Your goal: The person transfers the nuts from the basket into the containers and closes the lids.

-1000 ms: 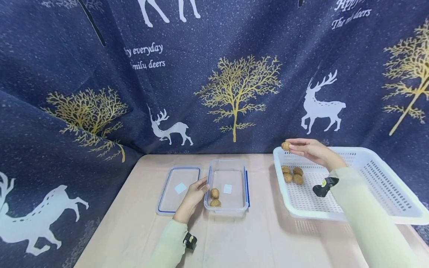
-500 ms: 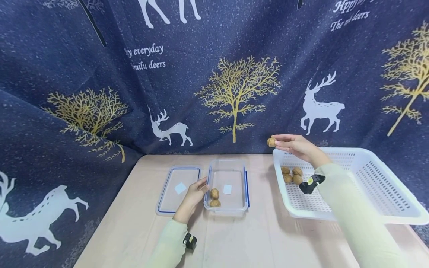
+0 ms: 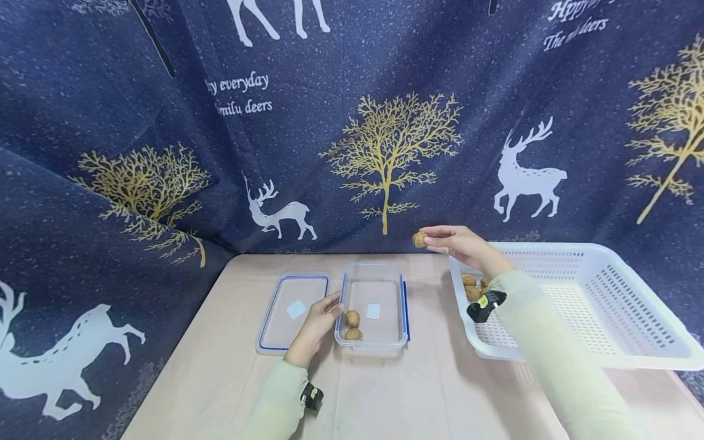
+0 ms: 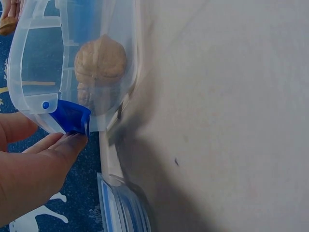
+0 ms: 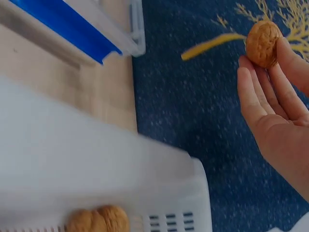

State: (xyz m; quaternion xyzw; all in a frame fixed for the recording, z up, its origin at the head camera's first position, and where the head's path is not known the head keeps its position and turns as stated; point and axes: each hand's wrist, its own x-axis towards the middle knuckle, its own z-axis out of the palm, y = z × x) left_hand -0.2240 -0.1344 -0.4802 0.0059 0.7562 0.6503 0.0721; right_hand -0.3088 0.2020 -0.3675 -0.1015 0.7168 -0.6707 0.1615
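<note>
A walnut is pinched between the thumb and fingertips of my right hand, held in the air left of the white basket's near-left corner region. In the right wrist view that walnut shows whole at the fingertips. My left hand grips the left side of a clear plastic container, its fingers at a blue latch in the left wrist view. Two walnuts lie inside the container along its left side. Several more walnuts sit in the basket, partly hidden by the right wrist.
The white perforated basket stands on the right of the table. A clear lid with a blue seal lies flat left of the container. Behind the table hangs a dark blue cloth printed with deer and trees.
My right hand has carried the walnut leftward from above the basket to beyond its left rim, towards the container. My left hand and the container have stayed in place.
</note>
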